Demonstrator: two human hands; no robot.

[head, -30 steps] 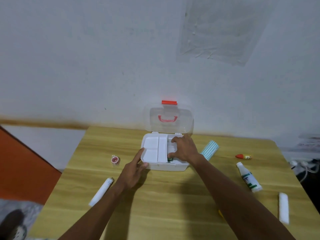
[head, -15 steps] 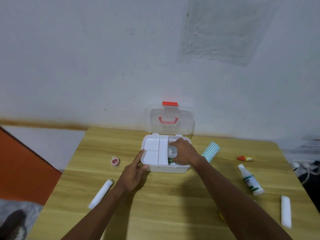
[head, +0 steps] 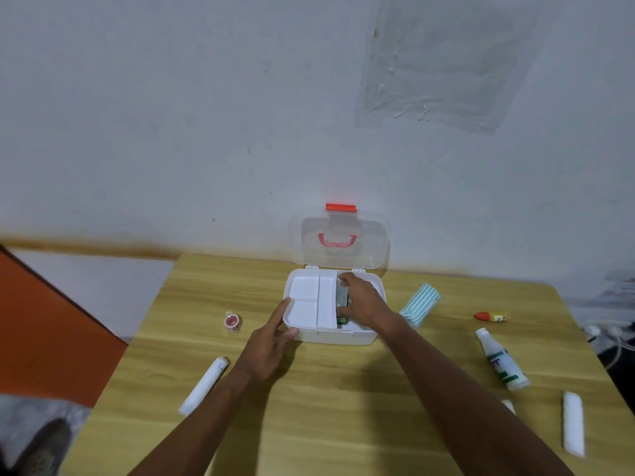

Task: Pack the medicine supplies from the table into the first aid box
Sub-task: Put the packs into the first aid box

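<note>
Since a second ago, the right hand [head: 360, 302] has gone deeper into the box [head: 331, 334], from the back rim down onto something inside. Its fingers are bent over a small green and white thing [head: 342, 304] in the right part of the box. I cannot tell if the grip pinches it or just pushes it down. It looks like the hand is tucking that thing in so it lies flat and leaves room.

The left hand [head: 271, 341] has stayed at the box's front left corner. Its grip is spread, with one finger along the left wall and the thumb at the front. That likely keeps the box from sliding while the other hand works.

A white tray [head: 311, 302] sits in the left part of the box, and it looks bare. The clear lid [head: 340, 240] stands up behind the box, out of the way.

Most supplies are not packed yet. Left of the box are a small tape roll [head: 233, 321] and, nearer the person, a white roll [head: 203, 386]. Right of the box lies a striped pack [head: 420, 304], just beside it. Farther right are a tiny red tube [head: 489, 316], a white bottle [head: 501, 360] on its side, and another white roll [head: 573, 422]. All lie on the wooden surface [head: 343, 407], spread out and easy to reach.
</note>
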